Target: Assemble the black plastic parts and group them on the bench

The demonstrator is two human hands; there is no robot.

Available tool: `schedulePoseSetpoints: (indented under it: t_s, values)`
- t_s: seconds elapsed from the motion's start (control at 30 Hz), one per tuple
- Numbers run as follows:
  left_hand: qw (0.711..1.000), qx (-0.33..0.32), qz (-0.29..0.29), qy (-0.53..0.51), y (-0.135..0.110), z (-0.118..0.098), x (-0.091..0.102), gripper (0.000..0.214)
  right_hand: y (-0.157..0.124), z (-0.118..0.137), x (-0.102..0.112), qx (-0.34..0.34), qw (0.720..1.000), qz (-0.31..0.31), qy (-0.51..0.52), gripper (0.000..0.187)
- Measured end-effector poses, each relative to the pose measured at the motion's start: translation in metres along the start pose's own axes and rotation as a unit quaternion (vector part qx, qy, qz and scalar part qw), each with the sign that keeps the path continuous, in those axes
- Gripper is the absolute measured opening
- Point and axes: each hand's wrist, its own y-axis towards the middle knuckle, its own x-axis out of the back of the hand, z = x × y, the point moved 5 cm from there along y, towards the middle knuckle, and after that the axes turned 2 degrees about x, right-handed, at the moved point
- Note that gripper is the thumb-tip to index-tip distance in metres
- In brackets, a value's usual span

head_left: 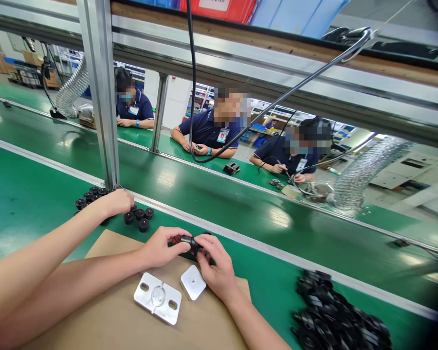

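Between my two hands is a small black cylindrical part (190,243), its exact kind unclear. My left hand (165,248) pinches one end with thumb and fingers. From the other side, the fingers of my right hand (217,265) close on it and partly cover it. Just below lie a silver metal plate (171,301) with two slots and a round recess, and a smaller square metal block (193,283) with a hole. Both rest on brown cardboard (113,311).
Another person's hand (118,201) reaches from the left among several round black parts (143,224). A heap of black parts (332,311) lies at the right. Beyond the conveyor belt (211,194) sit several workers. A metal post (101,97) and hanging cable (194,87) stand ahead.
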Motion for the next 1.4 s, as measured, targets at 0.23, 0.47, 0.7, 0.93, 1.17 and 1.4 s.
schedulePoseSetpoints:
  t_s: [0.23, 0.47, 0.7, 0.93, 1.17, 1.4]
  values:
    - [1.0, 0.0, -0.004, -0.003, -0.001, 0.0, 0.0, 0.028, -0.001, -0.003, -0.001, -0.046, 0.999, 0.025, 0.0, 0.032]
    - [0.997, -0.074, -0.002, -0.007, -0.001, -0.007, 0.002, 0.023, 0.001, -0.004, 0.0, -0.093, 0.994, 0.034, -0.043, 0.019]
    - [0.997, 0.014, 0.005, -0.078, 0.0, 0.005, -0.002, 0.046, 0.0, -0.006, 0.002, -0.097, 0.995, -0.009, -0.036, 0.023]
    - [0.998, -0.056, -0.008, -0.008, -0.001, 0.001, 0.002, 0.064, -0.002, -0.012, 0.002, -0.107, 0.994, -0.02, -0.023, 0.025]
    - [0.996, -0.074, -0.041, 0.039, -0.001, 0.0, 0.006, 0.058, -0.001, -0.011, 0.002, -0.1, 0.995, -0.016, -0.006, 0.028]
    - [0.996, -0.055, -0.051, 0.046, -0.001, 0.0, 0.007, 0.043, -0.001, -0.01, 0.002, -0.092, 0.996, -0.013, -0.001, 0.028]
